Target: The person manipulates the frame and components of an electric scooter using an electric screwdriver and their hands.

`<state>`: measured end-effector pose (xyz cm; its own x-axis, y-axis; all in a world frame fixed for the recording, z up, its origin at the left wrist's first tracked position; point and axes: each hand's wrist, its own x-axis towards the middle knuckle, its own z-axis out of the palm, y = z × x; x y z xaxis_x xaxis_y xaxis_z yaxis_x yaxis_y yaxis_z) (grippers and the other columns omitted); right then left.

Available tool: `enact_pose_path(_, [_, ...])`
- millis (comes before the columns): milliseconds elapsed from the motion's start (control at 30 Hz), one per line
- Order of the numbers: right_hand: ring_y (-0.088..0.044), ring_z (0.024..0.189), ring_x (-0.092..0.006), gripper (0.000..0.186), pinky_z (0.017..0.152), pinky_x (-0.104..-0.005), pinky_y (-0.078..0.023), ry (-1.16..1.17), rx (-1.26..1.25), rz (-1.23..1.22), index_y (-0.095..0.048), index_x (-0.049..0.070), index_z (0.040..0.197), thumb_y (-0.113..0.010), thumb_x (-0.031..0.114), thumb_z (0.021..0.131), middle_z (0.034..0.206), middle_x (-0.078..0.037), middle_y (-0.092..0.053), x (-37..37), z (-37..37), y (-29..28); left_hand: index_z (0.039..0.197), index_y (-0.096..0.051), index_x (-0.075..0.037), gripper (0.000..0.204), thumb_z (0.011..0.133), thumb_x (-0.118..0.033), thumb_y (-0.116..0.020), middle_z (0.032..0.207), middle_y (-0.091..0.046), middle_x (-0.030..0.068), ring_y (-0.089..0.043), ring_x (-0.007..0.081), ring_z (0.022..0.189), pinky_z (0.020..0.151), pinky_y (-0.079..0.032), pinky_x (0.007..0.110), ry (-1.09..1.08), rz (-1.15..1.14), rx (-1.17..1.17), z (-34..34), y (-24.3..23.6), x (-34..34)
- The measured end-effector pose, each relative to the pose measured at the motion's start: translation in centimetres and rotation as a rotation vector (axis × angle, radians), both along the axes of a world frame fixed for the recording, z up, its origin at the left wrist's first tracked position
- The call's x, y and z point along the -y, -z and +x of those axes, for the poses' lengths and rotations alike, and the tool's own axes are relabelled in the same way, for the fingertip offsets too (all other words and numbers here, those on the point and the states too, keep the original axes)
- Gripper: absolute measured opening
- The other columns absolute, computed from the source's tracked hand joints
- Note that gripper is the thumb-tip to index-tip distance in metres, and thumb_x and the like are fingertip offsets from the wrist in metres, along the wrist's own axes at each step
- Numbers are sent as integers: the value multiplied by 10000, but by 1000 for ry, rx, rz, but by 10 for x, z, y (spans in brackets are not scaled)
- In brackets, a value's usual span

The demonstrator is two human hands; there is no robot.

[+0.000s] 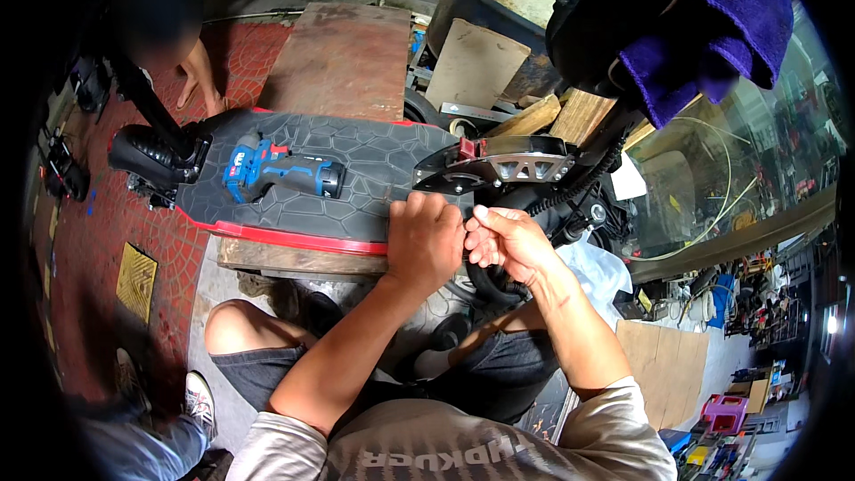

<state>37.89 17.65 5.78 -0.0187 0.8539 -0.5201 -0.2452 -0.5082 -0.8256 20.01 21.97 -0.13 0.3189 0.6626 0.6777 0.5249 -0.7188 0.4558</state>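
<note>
Left hand [422, 236]: bends at scooter deck [378, 160] (grip unclear)
Right hand [509, 240]: curls alongside, hold unclear
Drill [278, 173]: lies flat

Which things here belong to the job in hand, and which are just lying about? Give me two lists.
In the job, by the look of it:
Scooter, with the left hand and right hand close at its near side
Blue driver, resting on it

Apparently just lying about:
Barrel
Red-brown board
Yellow plate

Head-worn fisheye, looking down, close above
</note>
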Motion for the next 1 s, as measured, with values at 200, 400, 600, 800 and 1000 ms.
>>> enact_pose_path(200, [-651, 588, -104, 178, 502, -219, -503, -24, 228, 129, -662, 21, 974, -733, 180, 1010, 822, -68, -733, 1, -5, 6, 855, -592, -126, 208, 796, -207, -774, 909, -556, 57, -541, 304, 905, 762, -375, 466, 0, 0, 7, 0, -2, 2])
enact_pose_path(400, [-740, 764, -203, 216, 693, -290, -595, 88, -84, 192, -648, -6, 1179, -598, 186, 1095, 963, -136, -764, 24, -3, 12, 863, -591, -129, 220, 769, -178, -784, 916, -552, 54, -545, 306, 916, 766, -370, 462, 12, -7, 19, 0, -2, 1])
enact_pose_path(600, [-705, 652, -158, 251, 596, -270, -579, 102, 27, 14, -679, 26, 1029, -632, 265, 1087, 831, -94, -747, 5, -9, 2, 875, -593, -125, 232, 767, -154, -797, 944, -551, 58, -556, 305, 952, 785, -379, 460, -2, -14, -17, -2, 1, 2])
enact_pose_path(800, [-663, 634, -103, 182, 567, -234, -532, 25, 253, 141, -668, 23, 1007, -765, 176, 985, 815, -42, -712, 6, -9, 5, 884, -608, -122, 230, 780, -179, -805, 955, -567, 61, -559, 301, 958, 800, -391, 459, 6, -20, -14, -2, -4, 5])
enact_pose_path(1000, [-727, 784, -200, 230, 698, -293, -586, 129, -121, 264, -639, -31, 1222, -591, 153, 1093, 993, -138, -758, 30, -9, 20, 861, -611, -125, 219, 771, -186, -801, 927, -569, 53, -564, 293, 947, 786, -391, 456, -12, 2, 6, 0, 0, 5])
